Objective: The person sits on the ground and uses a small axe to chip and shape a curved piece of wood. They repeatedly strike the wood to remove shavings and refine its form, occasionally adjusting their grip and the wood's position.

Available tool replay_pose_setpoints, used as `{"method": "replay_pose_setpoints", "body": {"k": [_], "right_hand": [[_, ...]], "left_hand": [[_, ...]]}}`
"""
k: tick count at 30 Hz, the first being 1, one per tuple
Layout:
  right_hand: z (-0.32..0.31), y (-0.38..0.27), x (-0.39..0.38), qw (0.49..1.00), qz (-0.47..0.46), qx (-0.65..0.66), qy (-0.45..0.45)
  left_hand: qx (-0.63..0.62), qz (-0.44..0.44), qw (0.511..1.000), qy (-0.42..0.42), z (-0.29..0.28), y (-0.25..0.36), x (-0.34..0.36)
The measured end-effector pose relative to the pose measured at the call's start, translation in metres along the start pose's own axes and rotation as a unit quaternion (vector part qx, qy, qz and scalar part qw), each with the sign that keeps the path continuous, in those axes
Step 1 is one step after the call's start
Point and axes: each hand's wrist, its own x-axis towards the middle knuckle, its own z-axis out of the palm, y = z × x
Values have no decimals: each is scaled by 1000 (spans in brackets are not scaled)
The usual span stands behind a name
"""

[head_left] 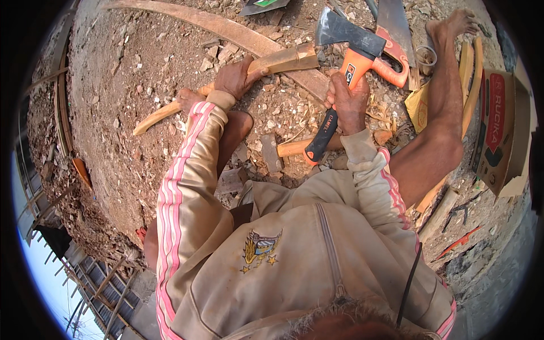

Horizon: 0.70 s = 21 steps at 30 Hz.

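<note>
My left hand grips a curved piece of pale wood that runs down toward the lower left, over my bare left foot. In my right hand is an axe with an orange and black handle, its dark head raised beside the wood's upper end. A hand saw with a reddish handle lies just behind the axe. Below the axe handle rests a hammer with a wooden handle. A long flat plank passes under the held wood, with wood shavings around.
A torn cardboard box stands at the right. Yellowish wood strips and a small cup lie by my outstretched right leg. Rubble covers the ground. Long strips and an orange object are at the left.
</note>
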Motion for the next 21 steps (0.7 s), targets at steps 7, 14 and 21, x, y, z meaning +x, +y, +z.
{"method": "replay_pose_setpoints", "body": {"k": [7, 14, 21], "right_hand": [[-2, -8, 5, 1000, 9, 15, 7], [-7, -4, 8, 998, 28, -42, -27], [-1, 5, 9, 995, 24, -92, -36]], "left_hand": [[-46, 15, 999, -15, -4, -8, 12], [-82, -2, 996, -42, -6, -12, 13], [-66, 10, 997, -35, 2, -23, 17]]}}
